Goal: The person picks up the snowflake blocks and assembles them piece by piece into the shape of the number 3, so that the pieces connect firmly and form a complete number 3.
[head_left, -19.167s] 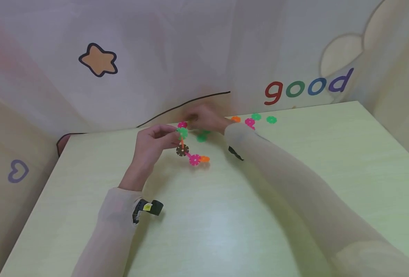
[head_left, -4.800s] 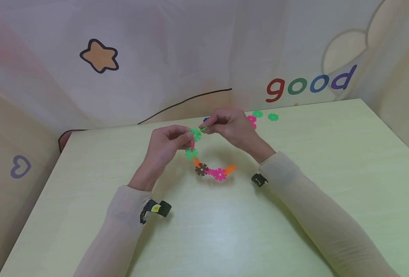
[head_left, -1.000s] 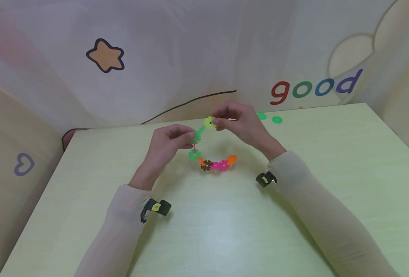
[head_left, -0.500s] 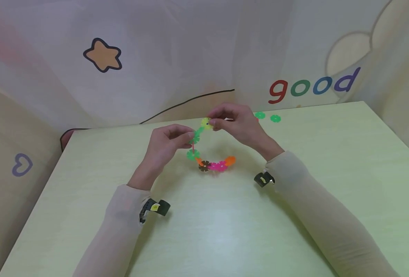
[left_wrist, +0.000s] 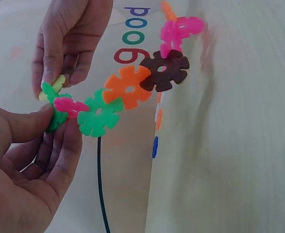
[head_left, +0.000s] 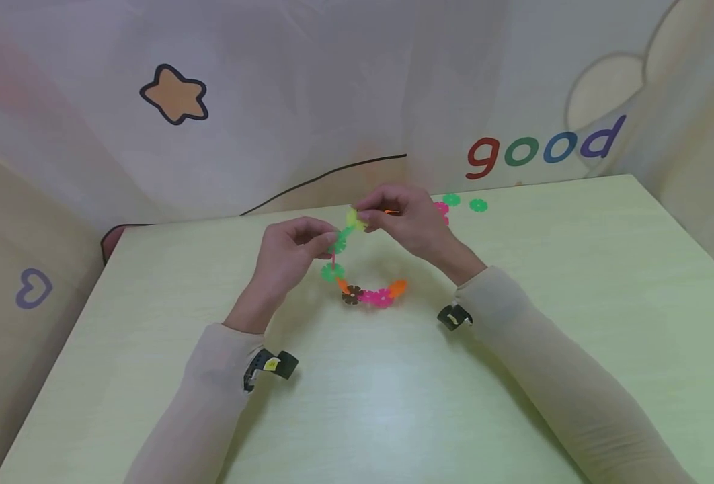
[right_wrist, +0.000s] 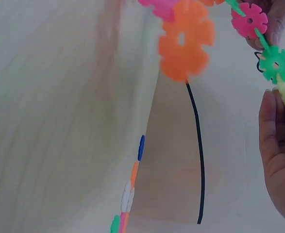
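Note:
A curved chain of slotted plastic snowflake discs hangs between both hands above the table. My left hand (head_left: 287,259) pinches a green disc near the chain's upper end, thumb on top. My right hand (head_left: 414,225) pinches a yellow disc (left_wrist: 59,83), which meets another green disc (right_wrist: 274,64) at that end. Below the left fingers follow a pink disc (left_wrist: 70,107), a green disc (head_left: 331,276) and an orange one (left_wrist: 118,88). Further along come a brown disc (left_wrist: 177,75), pink discs (head_left: 383,301) and an orange disc (right_wrist: 196,53) at the free end.
Along the table's back edge lie loose discs, among them a green disc (head_left: 479,206), a pink disc (head_left: 444,214) and a blue disc (right_wrist: 141,148). Behind the pale table (head_left: 363,403) hangs a printed curtain (head_left: 308,101). Each wrist wears a camera on a black strap.
Over the whole span the chain has grown by several discs at its upper end. In the last second the yellow disc has turned more edge-on, and my right hand has shifted slightly left.

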Motion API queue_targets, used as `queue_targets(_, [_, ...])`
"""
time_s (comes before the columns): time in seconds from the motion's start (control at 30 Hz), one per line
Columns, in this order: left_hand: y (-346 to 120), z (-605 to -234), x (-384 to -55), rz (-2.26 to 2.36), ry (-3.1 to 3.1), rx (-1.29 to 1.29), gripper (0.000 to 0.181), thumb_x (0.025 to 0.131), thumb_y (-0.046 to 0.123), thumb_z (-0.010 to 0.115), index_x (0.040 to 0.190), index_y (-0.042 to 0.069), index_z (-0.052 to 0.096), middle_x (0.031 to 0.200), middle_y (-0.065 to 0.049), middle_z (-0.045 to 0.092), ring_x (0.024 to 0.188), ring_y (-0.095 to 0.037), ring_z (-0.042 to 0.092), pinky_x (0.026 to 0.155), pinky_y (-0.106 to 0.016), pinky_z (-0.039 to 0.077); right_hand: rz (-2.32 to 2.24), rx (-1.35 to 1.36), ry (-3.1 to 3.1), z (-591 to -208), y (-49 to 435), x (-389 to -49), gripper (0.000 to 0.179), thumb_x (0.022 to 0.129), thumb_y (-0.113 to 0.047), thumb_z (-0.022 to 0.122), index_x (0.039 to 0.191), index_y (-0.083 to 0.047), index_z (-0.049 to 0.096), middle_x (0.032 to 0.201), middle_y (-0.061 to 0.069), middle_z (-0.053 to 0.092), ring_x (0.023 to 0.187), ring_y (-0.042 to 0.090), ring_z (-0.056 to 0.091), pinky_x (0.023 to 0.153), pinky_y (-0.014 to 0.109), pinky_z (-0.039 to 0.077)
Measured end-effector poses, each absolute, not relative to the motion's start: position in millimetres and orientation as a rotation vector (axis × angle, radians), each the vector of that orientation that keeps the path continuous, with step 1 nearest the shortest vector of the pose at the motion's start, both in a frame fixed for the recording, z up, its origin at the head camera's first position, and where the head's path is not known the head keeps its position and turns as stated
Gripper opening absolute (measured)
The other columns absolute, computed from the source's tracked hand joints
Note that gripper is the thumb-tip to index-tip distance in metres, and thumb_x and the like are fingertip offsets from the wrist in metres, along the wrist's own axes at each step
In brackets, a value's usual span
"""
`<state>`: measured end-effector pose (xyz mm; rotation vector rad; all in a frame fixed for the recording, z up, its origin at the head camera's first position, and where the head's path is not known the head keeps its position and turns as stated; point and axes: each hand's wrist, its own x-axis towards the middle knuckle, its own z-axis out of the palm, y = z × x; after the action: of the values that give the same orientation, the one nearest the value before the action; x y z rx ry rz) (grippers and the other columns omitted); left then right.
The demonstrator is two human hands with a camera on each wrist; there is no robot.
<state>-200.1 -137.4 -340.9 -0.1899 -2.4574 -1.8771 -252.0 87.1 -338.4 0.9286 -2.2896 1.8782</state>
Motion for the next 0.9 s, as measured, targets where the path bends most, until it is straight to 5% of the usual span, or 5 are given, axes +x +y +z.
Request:
queue_targets(0.4, [-135, -343, -199, -1.967, -2.387, -0.204, 0.017, 0.102, 0.008, 0.073, 0.113, -0.005, 0.075, 0.103, -0.017, 0.074, 0.082, -0.023, 0.077, 0.089, -0.034, 0.063, 1.881, 0.856, -2.369, -334, 93, -252, 0.019, 0.099, -0.007, 0.077, 0.118, -0.003, 0.077, 0.105, 0.008, 0.077, 0.091, 0.026, 0.075, 0.090, 0.037, 0.061])
queue_targets(0.63, [-137, -343, -200, -2.032, -2.347, -0.189, 0.019, 0.101, 0.008, 0.074, 0.115, -0.005, 0.074, 0.106, -0.020, 0.073, 0.084, -0.022, 0.076, 0.087, -0.034, 0.063, 1.946, 0.890, -2.354, -333, 97, -254, 0.021, 0.098, -0.001, 0.074, 0.119, 0.004, 0.072, 0.103, 0.014, 0.074, 0.091, 0.030, 0.075, 0.089, 0.038, 0.063])
queue_targets(0.9, [-138, -345, -200, -1.955, -2.401, -0.236, 0.022, 0.100, 0.016, 0.075, 0.116, 0.001, 0.077, 0.106, -0.011, 0.076, 0.092, -0.027, 0.073, 0.089, -0.038, 0.062, 1.977, 0.986, -2.336, -339, 92, -255, 0.016, 0.099, 0.001, 0.072, 0.115, 0.005, 0.073, 0.102, 0.016, 0.073, 0.092, 0.036, 0.075, 0.087, 0.038, 0.064])
